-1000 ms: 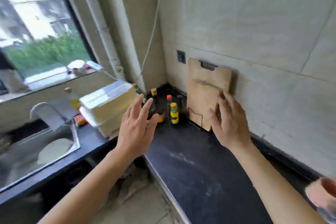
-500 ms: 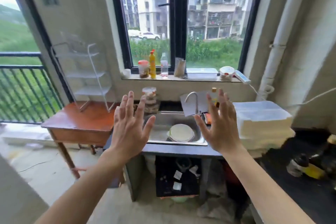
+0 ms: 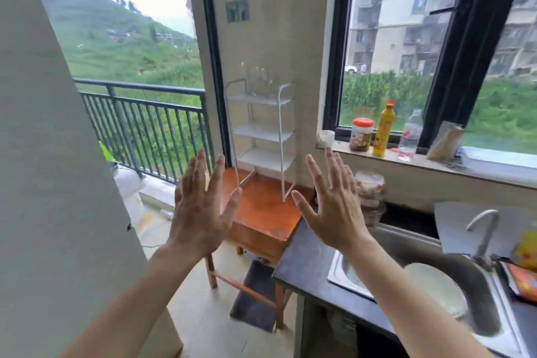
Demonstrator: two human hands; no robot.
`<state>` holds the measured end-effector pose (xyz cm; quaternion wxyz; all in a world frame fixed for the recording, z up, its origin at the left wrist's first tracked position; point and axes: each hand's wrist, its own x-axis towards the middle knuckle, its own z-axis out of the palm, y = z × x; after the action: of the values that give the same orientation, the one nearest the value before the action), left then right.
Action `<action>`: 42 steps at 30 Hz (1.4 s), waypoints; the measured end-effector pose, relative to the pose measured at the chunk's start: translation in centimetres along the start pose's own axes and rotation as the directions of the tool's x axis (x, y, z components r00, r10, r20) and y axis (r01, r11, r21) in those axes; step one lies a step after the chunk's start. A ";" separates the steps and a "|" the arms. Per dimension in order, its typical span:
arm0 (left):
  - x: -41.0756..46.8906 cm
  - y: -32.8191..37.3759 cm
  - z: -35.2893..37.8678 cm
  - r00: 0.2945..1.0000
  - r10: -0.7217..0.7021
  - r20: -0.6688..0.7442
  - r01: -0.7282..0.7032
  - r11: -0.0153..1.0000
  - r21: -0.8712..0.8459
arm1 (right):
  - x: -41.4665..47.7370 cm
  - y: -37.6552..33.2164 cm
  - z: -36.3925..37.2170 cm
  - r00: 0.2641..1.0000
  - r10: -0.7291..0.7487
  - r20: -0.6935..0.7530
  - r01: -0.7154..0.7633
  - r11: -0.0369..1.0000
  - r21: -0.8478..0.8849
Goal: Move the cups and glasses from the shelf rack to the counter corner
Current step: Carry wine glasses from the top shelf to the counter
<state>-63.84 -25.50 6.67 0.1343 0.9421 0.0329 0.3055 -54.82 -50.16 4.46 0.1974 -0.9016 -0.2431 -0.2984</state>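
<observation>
Holding both hands up in front, palms facing away, fingers spread wide and gripping nothing: left hand [image 3: 200, 206] hanging over the edge of the wooden table [image 3: 261, 212], right hand [image 3: 334, 206] hanging over the near end of the dark counter [image 3: 302, 267]

Showing, low on the right, a steel sink [image 3: 430, 293] sunk into that counter, carrying a pale round plate [image 3: 436, 288] lying flat in the basin, with a curved tap [image 3: 482, 227] rising behind it and orange packets [image 3: 523, 279] resting on the rim, blurred

Standing just past the right hand, at the back of the counter, a clear lidded tub [image 3: 370, 197] stacked with something brownish, contents too blurred to name

Standing upright on the wooden table against the tiled wall, a white wire shelf rack [image 3: 261, 136] of three tiers; lower two tiers looking bare, top tier bearing a cluster of clear glasses [image 3: 257, 78], faint against the wall, count not readable

Lining the window sill [image 3: 436, 163] further right: a small pale cup [image 3: 327, 138], a red-lidded jar [image 3: 361, 134] filled with something dark, a yellow squeeze bottle [image 3: 384, 128], a clear plastic bottle [image 3: 409, 134] nearly empty, and a leaning paper packet [image 3: 444, 141]

Running behind on the left, a dark balcony railing [image 3: 139, 116], with a green hillside beyond and apartment blocks through the window on the right
</observation>
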 end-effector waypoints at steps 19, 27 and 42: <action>39.5 -12.7 14.1 0.999 0.054 0.001 -0.053 0.994 -0.091 | 38.1 7.1 19.2 0.998 0.040 -0.048 -0.038 0.998 0.040; 53.1 -18.5 20.5 0.992 0.116 -0.043 -0.123 0.939 -0.321 | 48.7 6.9 23.3 0.994 0.109 -0.030 -0.109 0.994 -0.022; 71.9 -21.2 31.1 0.988 0.069 0.135 0.049 0.697 -0.715 | 62.5 8.0 32.1 0.802 0.595 0.059 -0.577 0.745 0.334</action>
<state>13.10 -2.02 17.49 0.4906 0.8360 -0.1041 0.2227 7.81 -20.48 18.58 0.4378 -0.8769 0.0100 -0.1982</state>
